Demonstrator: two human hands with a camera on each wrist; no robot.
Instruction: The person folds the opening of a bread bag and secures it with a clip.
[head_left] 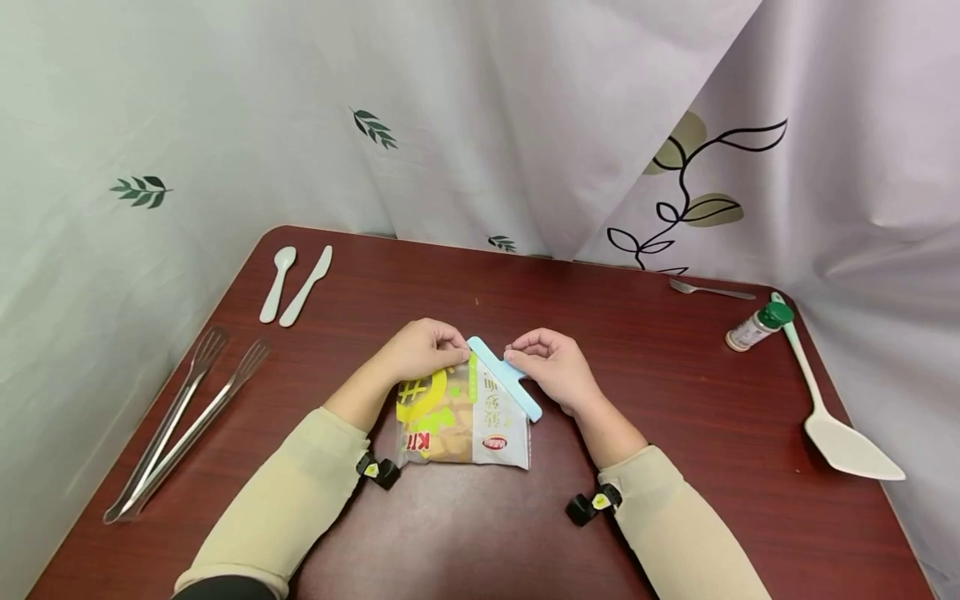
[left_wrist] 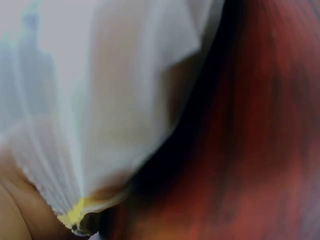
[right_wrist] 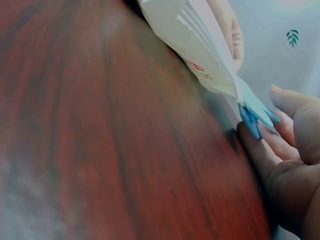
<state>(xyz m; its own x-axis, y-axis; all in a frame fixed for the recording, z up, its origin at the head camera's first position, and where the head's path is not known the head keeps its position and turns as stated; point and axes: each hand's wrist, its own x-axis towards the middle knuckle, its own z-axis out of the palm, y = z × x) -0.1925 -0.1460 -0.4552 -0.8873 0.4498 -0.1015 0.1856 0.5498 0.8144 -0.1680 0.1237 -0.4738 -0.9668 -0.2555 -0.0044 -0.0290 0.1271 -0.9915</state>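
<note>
A snack bag (head_left: pixel 442 425), with a printed picture of tan pieces, stands in front of the person. A light-blue bag clip (head_left: pixel 506 379) lies slantwise across its upper right corner. My left hand (head_left: pixel 425 350) pinches the bag's top edge beside the clip's upper end. In the left wrist view the pale bag (left_wrist: pixel 120 85) fills much of the picture and partly hides that hand. My right hand (head_left: pixel 553 367) is at the clip's handle. In the right wrist view its fingers (right_wrist: pixel 260 155) lie by the blue clip (right_wrist: pixel 251 120), and the thumb stands apart from the handle.
A white spoon (head_left: pixel 278 283) and a white knife (head_left: pixel 307 286) lie at the back left, with metal tongs (head_left: pixel 180 417) nearer. Toward the right are a fork (head_left: pixel 712 290), a green-capped seasoning bottle (head_left: pixel 752 328) and a long-handled white spatula (head_left: pixel 847 442). A curtain (head_left: pixel 487 108) hangs behind the table.
</note>
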